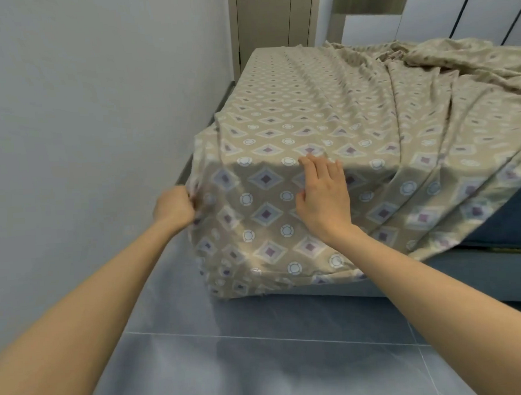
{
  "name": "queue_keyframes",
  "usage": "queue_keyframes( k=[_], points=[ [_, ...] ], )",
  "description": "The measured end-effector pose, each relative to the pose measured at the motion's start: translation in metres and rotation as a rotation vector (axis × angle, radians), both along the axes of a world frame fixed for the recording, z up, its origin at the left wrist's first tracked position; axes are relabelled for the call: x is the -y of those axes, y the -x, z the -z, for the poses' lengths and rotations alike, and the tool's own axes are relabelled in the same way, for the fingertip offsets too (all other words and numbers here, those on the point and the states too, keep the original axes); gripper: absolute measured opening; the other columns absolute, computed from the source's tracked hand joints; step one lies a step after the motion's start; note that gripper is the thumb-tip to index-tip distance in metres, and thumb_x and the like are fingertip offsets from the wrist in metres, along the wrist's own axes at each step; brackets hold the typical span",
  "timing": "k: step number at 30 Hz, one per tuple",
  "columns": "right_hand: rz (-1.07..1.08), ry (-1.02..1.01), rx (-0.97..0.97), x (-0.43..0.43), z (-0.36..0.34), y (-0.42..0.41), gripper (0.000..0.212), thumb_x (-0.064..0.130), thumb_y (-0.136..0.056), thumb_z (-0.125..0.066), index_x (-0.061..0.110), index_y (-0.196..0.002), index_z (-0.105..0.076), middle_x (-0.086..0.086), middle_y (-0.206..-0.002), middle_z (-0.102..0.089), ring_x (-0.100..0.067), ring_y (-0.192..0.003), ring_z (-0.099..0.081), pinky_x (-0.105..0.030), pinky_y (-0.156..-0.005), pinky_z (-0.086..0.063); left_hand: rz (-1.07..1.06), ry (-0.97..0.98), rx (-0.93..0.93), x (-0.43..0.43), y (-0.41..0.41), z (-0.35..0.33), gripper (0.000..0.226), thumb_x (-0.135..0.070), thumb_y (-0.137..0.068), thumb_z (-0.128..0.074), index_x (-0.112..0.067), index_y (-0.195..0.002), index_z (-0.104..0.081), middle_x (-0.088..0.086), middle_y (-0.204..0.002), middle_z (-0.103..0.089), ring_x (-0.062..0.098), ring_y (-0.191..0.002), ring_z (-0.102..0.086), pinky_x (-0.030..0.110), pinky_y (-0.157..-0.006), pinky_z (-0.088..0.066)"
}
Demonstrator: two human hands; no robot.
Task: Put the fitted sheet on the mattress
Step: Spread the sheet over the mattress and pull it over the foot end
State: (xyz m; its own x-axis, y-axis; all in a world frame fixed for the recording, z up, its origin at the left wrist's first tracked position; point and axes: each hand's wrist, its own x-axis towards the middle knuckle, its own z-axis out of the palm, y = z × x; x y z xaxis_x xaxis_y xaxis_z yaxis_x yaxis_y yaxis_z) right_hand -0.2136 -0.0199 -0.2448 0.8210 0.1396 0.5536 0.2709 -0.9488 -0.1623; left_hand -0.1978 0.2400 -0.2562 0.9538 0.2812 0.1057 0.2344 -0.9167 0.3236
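A beige fitted sheet (309,110) with purple diamonds and white circles covers the near left corner of the mattress and hangs down its end face. My left hand (175,208) is closed on the sheet's edge at that corner, beside the wall. My right hand (324,194) lies flat on the sheet over the mattress's end face, fingers apart and reaching the top edge. Further right the sheet hangs loose, and the blue mattress (507,214) shows bare under it. At the far right the sheet lies bunched in folds (457,57).
A grey wall (98,115) runs close along the bed's left side, leaving a narrow gap. The bed base (468,271) juts out below the mattress. Grey floor tiles (262,363) lie in front. Wardrobe doors (274,18) stand behind the bed's far end.
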Motion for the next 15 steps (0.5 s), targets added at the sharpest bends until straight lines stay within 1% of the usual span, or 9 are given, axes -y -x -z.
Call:
queue_keyframes(
  k=[2, 4, 6, 8, 10, 12, 13, 14, 15],
  points=[
    [-0.025, 0.035, -0.046, 0.002, 0.0, 0.001, 0.064, 0.005, -0.083, -0.053, 0.009, -0.144, -0.035, -0.007, -0.148, -0.037, -0.027, -0.14, -0.029, -0.045, -0.122, -0.007, 0.004, -0.053, -0.069, -0.005, 0.01, 0.021, 0.013, -0.009, -0.088, -0.052, 0.0, -0.09, -0.061, 0.025, -0.097, -0.068, 0.042, -0.091, -0.063, 0.043, -0.077, -0.051],
    [-0.042, 0.055, -0.074, 0.005, 0.0, 0.003, 0.067, 0.006, -0.086, -0.049, 0.011, -0.149, -0.026, -0.005, -0.154, -0.028, -0.025, -0.145, -0.02, -0.043, -0.122, -0.001, -0.018, 0.005, -0.074, -0.005, 0.011, 0.03, 0.011, -0.009, -0.089, -0.047, -0.004, -0.088, -0.057, 0.022, -0.096, -0.067, 0.041, -0.088, -0.063, 0.042, -0.075, -0.052],
    [-0.052, 0.054, -0.07, 0.008, -0.001, 0.005, 0.067, 0.004, -0.086, -0.048, 0.011, -0.149, -0.025, -0.005, -0.154, -0.028, -0.024, -0.145, -0.019, -0.042, -0.122, -0.001, -0.07, 0.121, -0.102, 0.002, 0.006, 0.024, 0.012, -0.009, -0.086, -0.049, -0.003, -0.089, -0.058, 0.022, -0.098, -0.068, 0.04, -0.088, -0.066, 0.045, -0.079, -0.055],
    [-0.037, 0.034, -0.035, 0.012, -0.003, 0.005, 0.067, 0.001, -0.085, -0.047, 0.01, -0.148, -0.029, -0.005, -0.152, -0.032, -0.024, -0.144, -0.024, -0.043, -0.122, -0.005, -0.123, 0.23, -0.049, 0.009, -0.002, 0.015, 0.03, -0.012, -0.086, -0.053, 0.0, -0.113, -0.056, 0.024, -0.118, -0.061, 0.042, -0.105, -0.06, 0.05, -0.089, -0.052],
    [-0.005, 0.015, -0.001, 0.016, -0.006, 0.004, 0.066, 0.001, -0.084, -0.046, 0.011, -0.147, -0.031, -0.006, -0.15, -0.036, -0.024, -0.142, -0.027, -0.044, -0.122, -0.008, -0.104, 0.322, 0.058, 0.018, -0.007, -0.001, 0.057, -0.01, -0.09, -0.051, -0.004, -0.142, -0.031, 0.021, -0.142, -0.042, 0.042, -0.127, -0.044, 0.051, -0.103, -0.041],
    [0.013, 0.002, -0.002, 0.019, -0.01, 0.002, 0.065, 0.001, -0.085, -0.046, 0.012, -0.147, -0.031, -0.005, -0.15, -0.035, -0.024, -0.143, -0.026, -0.045, -0.121, -0.006, 0.026, 0.331, 0.163, 0.024, -0.011, -0.019, 0.07, -0.003, -0.091, -0.047, -0.013, -0.151, -0.013, 0.017, -0.15, -0.035, 0.039, -0.134, -0.038, 0.048, -0.109, -0.034],
    [0.018, 0.003, -0.009, 0.019, -0.012, 0.001, 0.064, 0.002, -0.085, -0.046, 0.013, -0.147, -0.032, -0.005, -0.151, -0.034, -0.023, -0.143, -0.025, -0.045, -0.121, -0.005, 0.086, 0.301, 0.18, 0.026, -0.012, -0.026, 0.07, -0.001, -0.091, -0.045, -0.015, -0.152, -0.013, 0.016, -0.147, -0.041, 0.04, -0.131, -0.042, 0.046, -0.107, -0.035],
    [0.021, 0.007, -0.012, 0.017, -0.013, 0.001, 0.062, 0.002, -0.086, -0.046, 0.013, -0.146, -0.033, -0.005, -0.151, -0.034, -0.023, -0.143, -0.025, -0.045, -0.121, -0.005, 0.123, 0.267, 0.189, 0.025, -0.014, -0.031, 0.066, 0.0, -0.09, -0.043, -0.015, -0.15, -0.02, 0.018, -0.14, -0.049, 0.041, -0.124, -0.048, 0.044, -0.102, -0.038],
    [0.021, 0.008, -0.012, 0.016, -0.015, 0.001, 0.061, 0.003, -0.086, -0.047, 0.012, -0.145, -0.034, -0.005, -0.151, -0.034, -0.024, -0.143, -0.025, -0.046, -0.121, -0.005, 0.139, 0.236, 0.201, 0.024, -0.017, -0.033, 0.059, 0.002, -0.089, -0.043, -0.012, -0.145, -0.034, 0.02, -0.129, -0.057, 0.042, -0.116, -0.053, 0.042, -0.095, -0.042]
  ],
)
